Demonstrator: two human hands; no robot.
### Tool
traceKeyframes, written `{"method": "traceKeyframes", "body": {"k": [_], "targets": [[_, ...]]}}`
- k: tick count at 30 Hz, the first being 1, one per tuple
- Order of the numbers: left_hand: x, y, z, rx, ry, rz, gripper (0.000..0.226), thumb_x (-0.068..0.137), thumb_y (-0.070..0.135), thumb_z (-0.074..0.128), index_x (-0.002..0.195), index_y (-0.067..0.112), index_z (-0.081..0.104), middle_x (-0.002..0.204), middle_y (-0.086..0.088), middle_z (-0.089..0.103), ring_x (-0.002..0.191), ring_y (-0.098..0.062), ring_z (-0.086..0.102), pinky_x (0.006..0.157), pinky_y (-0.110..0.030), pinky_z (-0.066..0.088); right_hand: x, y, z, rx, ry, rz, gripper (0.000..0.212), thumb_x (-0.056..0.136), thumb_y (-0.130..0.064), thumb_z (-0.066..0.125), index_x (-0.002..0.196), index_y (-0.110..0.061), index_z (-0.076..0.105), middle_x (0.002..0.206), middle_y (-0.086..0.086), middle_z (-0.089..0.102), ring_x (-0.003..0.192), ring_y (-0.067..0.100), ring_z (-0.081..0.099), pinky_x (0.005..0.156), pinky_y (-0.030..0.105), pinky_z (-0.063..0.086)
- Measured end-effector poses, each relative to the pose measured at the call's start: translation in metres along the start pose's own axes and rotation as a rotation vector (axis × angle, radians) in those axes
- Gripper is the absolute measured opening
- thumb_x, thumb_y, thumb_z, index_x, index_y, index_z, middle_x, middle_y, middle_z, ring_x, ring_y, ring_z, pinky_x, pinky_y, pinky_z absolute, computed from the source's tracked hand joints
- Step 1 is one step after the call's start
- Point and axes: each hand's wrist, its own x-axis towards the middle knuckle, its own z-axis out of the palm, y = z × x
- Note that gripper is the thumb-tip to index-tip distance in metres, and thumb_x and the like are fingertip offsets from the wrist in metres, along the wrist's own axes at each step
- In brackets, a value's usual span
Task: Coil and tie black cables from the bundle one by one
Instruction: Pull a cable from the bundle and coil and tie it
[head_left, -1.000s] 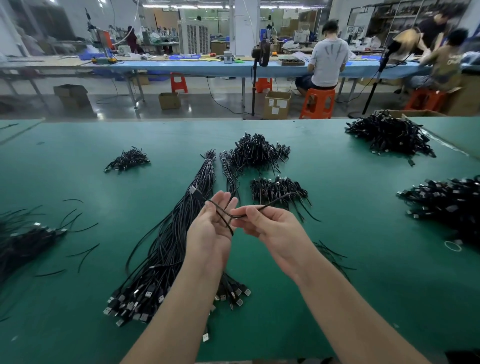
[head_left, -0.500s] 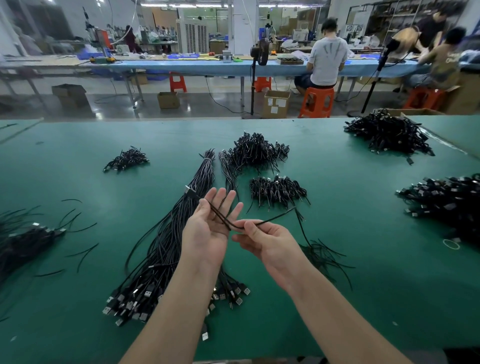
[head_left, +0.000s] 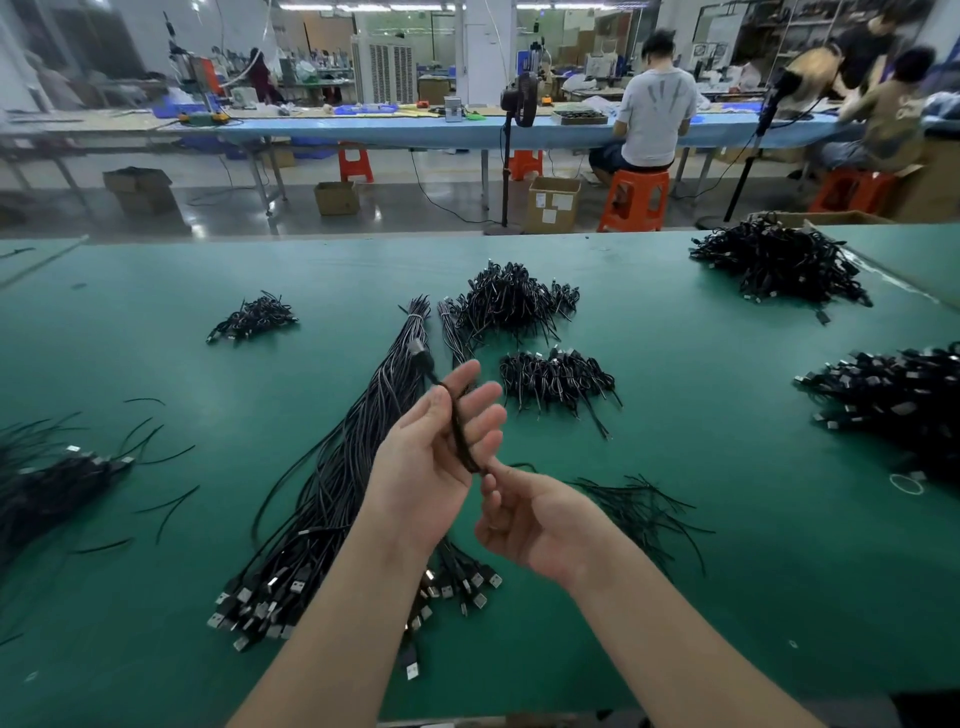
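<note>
My left hand holds a folded black cable upright between thumb and outstretched fingers, its plug end sticking out above. My right hand sits just below and to the right, fingers curled, fingertips pinching the coil's lower end, where a thin black tie end pokes out. The long bundle of straight black cables lies on the green table under my left forearm, USB plugs toward me.
Piles of coiled cables lie at the centre back, centre, back left, back right, right edge and left edge. Loose black ties are scattered right of my right hand. People sit at benches behind.
The tie that stretched out to the right between my hands is now drawn in against the folded cable. My right hand has dropped below the left, which has lifted the coil more upright.
</note>
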Motion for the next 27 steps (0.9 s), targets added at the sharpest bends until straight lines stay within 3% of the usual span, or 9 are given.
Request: {"method": "traceKeyframes", "body": {"k": [3, 5, 7, 11, 16, 19, 23, 27], "targets": [[-0.012, -0.001, -0.006, 0.086, -0.185, -0.088, 0.035, 0.094, 0.023, 0.056, 0.121, 0.006, 0.071, 0.074, -0.006, 0.067, 0.057, -0.016, 0.063, 0.058, -0.025, 0.054, 0.002, -0.02, -0.007, -0.19, -0.034, -0.026, 0.011, 0.086, -0.021, 0.07, 0.084, -0.01, 0.068, 0.073, -0.001, 0.057, 0.062, 0.01, 0.052, 0.066, 0.027, 0.049], [-0.019, -0.003, -0.01, 0.191, -0.242, -0.149, 0.036, 0.095, 0.022, 0.057, 0.123, 0.003, 0.068, 0.069, -0.007, 0.066, 0.053, -0.016, 0.062, 0.057, -0.024, 0.053, 0.003, -0.036, -0.007, -0.331, -0.031, -0.094, 0.017, 0.091, -0.023, 0.066, 0.093, -0.006, 0.068, 0.076, 0.003, 0.053, 0.068, 0.014, 0.049, 0.076, 0.032, 0.048], [-0.024, -0.009, -0.01, 0.283, -0.248, -0.209, 0.037, 0.094, 0.023, 0.059, 0.123, 0.003, 0.069, 0.068, -0.008, 0.066, 0.052, -0.017, 0.062, 0.055, -0.025, 0.053, 0.004, -0.052, -0.005, -0.411, 0.027, -0.176, 0.021, 0.092, -0.023, 0.067, 0.097, -0.004, 0.07, 0.072, 0.002, 0.055, 0.064, 0.014, 0.05, 0.074, 0.032, 0.05], [-0.027, -0.027, -0.007, 0.345, -0.14, -0.244, 0.032, 0.095, 0.021, 0.054, 0.116, 0.006, 0.074, 0.067, -0.01, 0.065, 0.049, -0.017, 0.062, 0.052, -0.026, 0.051, 0.001, -0.081, 0.008, -0.623, 0.113, -0.383, 0.02, 0.094, -0.024, 0.068, 0.083, -0.01, 0.077, 0.063, -0.004, 0.058, 0.053, 0.007, 0.051, 0.061, 0.027, 0.054], [-0.018, -0.035, -0.005, 0.335, 0.031, -0.169, 0.031, 0.103, 0.014, 0.044, 0.118, 0.003, 0.069, 0.067, -0.014, 0.064, 0.05, -0.021, 0.06, 0.052, -0.028, 0.051, -0.007, -0.082, 0.022, -0.697, 0.095, -0.498, 0.022, 0.097, -0.019, 0.064, 0.081, -0.008, 0.075, 0.06, -0.004, 0.062, 0.046, 0.005, 0.044, 0.039, 0.017, 0.035], [-0.016, -0.037, -0.003, 0.34, 0.027, -0.152, 0.03, 0.105, 0.015, 0.043, 0.119, 0.001, 0.065, 0.071, -0.016, 0.066, 0.054, -0.024, 0.063, 0.057, -0.031, 0.054, -0.01, -0.075, 0.026, -0.687, 0.108, -0.556, 0.022, 0.097, -0.015, 0.062, 0.081, -0.005, 0.074, 0.062, 0.0, 0.066, 0.047, 0.008, 0.049, 0.04, 0.02, 0.041], [-0.015, -0.037, -0.003, 0.388, -0.026, -0.135, 0.026, 0.105, 0.018, 0.043, 0.106, -0.001, 0.061, 0.074, -0.017, 0.067, 0.058, -0.025, 0.064, 0.061, -0.033, 0.055, -0.014, -0.07, 0.03, -0.659, 0.114, -0.598, 0.022, 0.096, -0.01, 0.06, 0.085, 0.003, 0.073, 0.066, 0.005, 0.068, 0.051, 0.011, 0.057, 0.045, 0.023, 0.05], [-0.015, -0.04, -0.002, 0.39, 0.073, -0.021, 0.026, 0.105, 0.019, 0.044, 0.098, 0.003, 0.063, 0.074, -0.015, 0.067, 0.058, -0.023, 0.064, 0.062, -0.032, 0.055, -0.02, -0.066, 0.033, -0.597, 0.062, -0.576, 0.022, 0.097, -0.008, 0.058, 0.088, 0.003, 0.074, 0.071, 0.009, 0.069, 0.057, 0.017, 0.061, 0.051, 0.025, 0.054]]}}
